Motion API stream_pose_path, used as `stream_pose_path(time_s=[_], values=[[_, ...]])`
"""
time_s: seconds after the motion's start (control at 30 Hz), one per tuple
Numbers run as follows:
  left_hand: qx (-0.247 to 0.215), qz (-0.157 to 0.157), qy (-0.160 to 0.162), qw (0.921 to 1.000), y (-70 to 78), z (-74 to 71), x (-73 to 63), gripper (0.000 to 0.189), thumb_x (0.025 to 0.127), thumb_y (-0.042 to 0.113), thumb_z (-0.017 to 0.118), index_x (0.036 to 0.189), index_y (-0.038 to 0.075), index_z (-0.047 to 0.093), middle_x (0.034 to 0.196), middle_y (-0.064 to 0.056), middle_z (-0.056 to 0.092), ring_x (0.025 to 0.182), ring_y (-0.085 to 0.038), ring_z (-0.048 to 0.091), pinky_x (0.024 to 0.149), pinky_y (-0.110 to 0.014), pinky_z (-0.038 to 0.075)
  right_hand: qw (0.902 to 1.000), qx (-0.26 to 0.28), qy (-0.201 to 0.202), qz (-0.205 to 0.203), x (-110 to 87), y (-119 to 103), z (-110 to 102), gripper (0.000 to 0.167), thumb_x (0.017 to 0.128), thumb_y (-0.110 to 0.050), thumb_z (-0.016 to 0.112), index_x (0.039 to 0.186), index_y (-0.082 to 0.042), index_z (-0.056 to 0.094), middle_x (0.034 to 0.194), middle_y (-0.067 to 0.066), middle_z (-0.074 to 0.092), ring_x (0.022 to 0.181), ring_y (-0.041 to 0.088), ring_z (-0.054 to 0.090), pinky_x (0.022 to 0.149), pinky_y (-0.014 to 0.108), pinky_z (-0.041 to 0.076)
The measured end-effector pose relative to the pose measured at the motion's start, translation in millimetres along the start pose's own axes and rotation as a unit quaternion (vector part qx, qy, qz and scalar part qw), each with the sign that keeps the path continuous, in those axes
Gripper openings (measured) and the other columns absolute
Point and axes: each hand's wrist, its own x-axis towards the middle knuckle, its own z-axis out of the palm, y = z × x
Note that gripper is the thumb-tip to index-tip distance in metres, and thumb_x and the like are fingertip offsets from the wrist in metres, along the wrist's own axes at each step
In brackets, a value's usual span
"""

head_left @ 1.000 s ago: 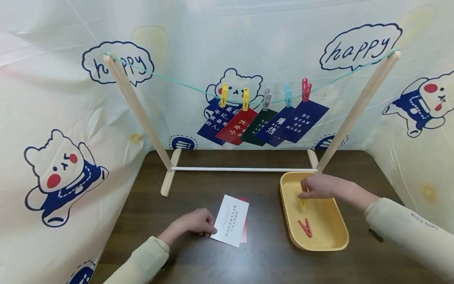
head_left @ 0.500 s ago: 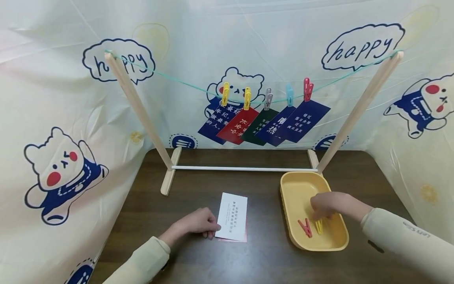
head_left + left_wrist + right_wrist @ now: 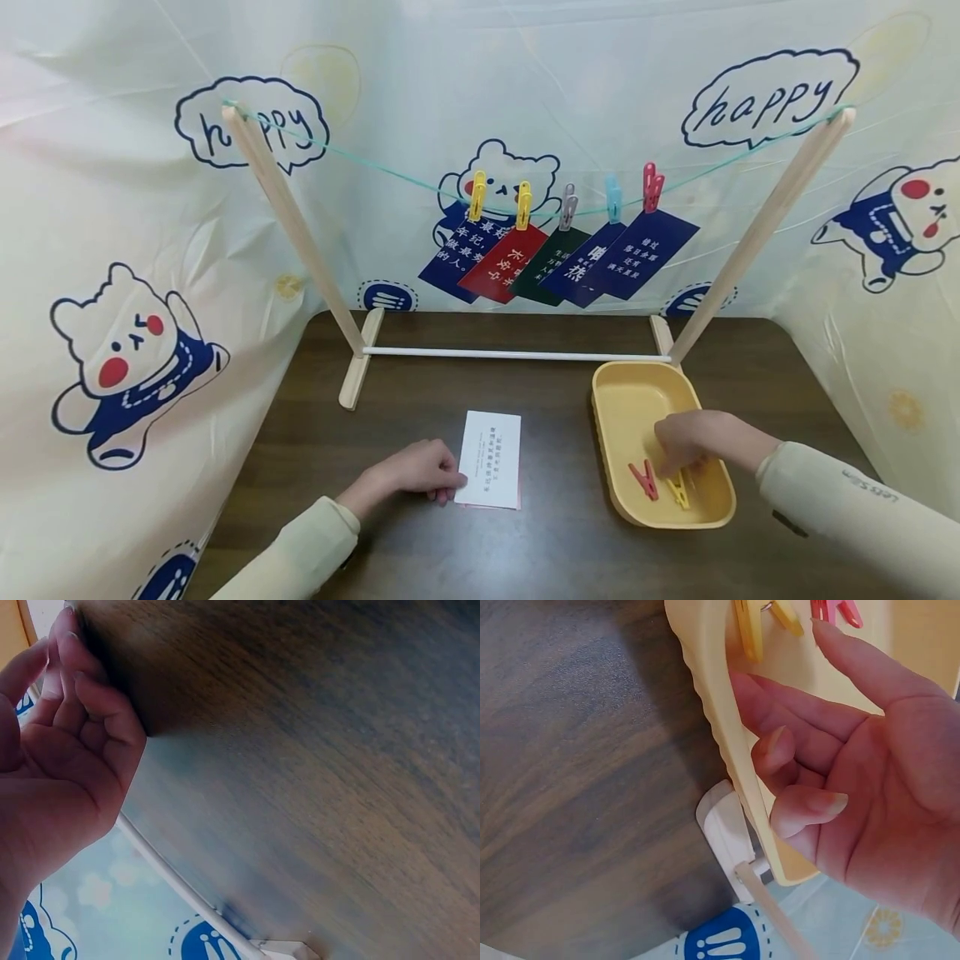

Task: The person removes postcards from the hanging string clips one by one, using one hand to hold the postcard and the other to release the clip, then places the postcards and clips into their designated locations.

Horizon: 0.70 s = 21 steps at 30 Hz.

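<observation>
My left hand (image 3: 423, 468) pinches the lower left edge of a white printed card (image 3: 487, 458) that lies on the table over a pinkish card, of which only a thin edge shows. In the left wrist view that hand's fingers (image 3: 97, 712) are bent, with the tips at the frame's corner. My right hand (image 3: 697, 437) is inside the yellow tray (image 3: 626, 383), thumb stretched out and fingers loosely bent, holding nothing. A yellow clothespin (image 3: 750, 630) lies just beyond its fingertips; a red clothespin (image 3: 836, 611) lies near the thumb tip.
Behind stands a wooden frame with slanted posts (image 3: 296, 233) and a white crossbar (image 3: 517, 355). From its green string (image 3: 375, 169) hang several cards (image 3: 502, 262) on coloured clothespins (image 3: 523, 206). The tray stands by the right post's foot.
The white card has turned straighter and now nearly covers the pinkish one. My right hand has moved toward the tray's near end and let go of the yellow clothespin beside the red one.
</observation>
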Motion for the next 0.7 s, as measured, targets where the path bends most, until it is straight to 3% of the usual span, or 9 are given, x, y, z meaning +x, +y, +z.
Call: stream_pose_path(time_s=[0.27,0.4,0.57,0.7], values=[[0.022,0.003,0.003,0.9998,-0.4,0.9,-1.4,0.034,0.100,0.025,0.069,0.069,0.012,0.068,0.060,0.002,0.065,0.052,-0.011,0.055,0.051,-0.022,0.039,0.9983,-0.034,0.041,-0.023,-0.2,-3,-4,0.028,0.080,-0.019,0.074,0.064,-0.015,0.052,0.057,-0.004,0.050,0.047,0.007,0.043,0.045,0.020,0.031],[0.039,0.006,0.004,0.9992,-3.1,0.8,-0.2,0.036,0.101,0.028,0.067,0.067,0.016,0.065,0.057,0.007,0.059,0.050,-0.008,0.052,0.050,-0.023,0.040,0.9931,-0.067,0.075,-0.059,-2.4,-7,-10,0.030,0.083,-0.019,0.073,0.065,-0.016,0.049,0.061,-0.007,0.044,0.053,0.007,0.040,0.049,0.022,0.030],[0.044,0.000,0.006,0.9990,-2.3,-0.2,0.4,0.033,0.102,0.027,0.065,0.071,0.017,0.063,0.057,0.005,0.056,0.049,-0.009,0.050,0.049,-0.024,0.039,0.9839,-0.104,0.108,-0.097,-6.0,-12,-24,0.020,0.094,-0.025,0.075,0.083,-0.013,0.062,0.071,-0.005,0.053,0.063,0.010,0.046,0.057,0.027,0.043],[0.047,0.012,0.038,0.9981,5.5,-7.6,-0.7,0.026,0.102,0.024,0.067,0.079,0.014,0.062,0.062,0.000,0.059,0.051,-0.012,0.053,0.050,-0.026,0.041,0.9775,-0.107,0.132,-0.126,-7.1,-17,-38,0.018,0.097,-0.027,0.074,0.095,-0.010,0.070,0.073,-0.004,0.059,0.063,0.009,0.050,0.059,0.029,0.049]])
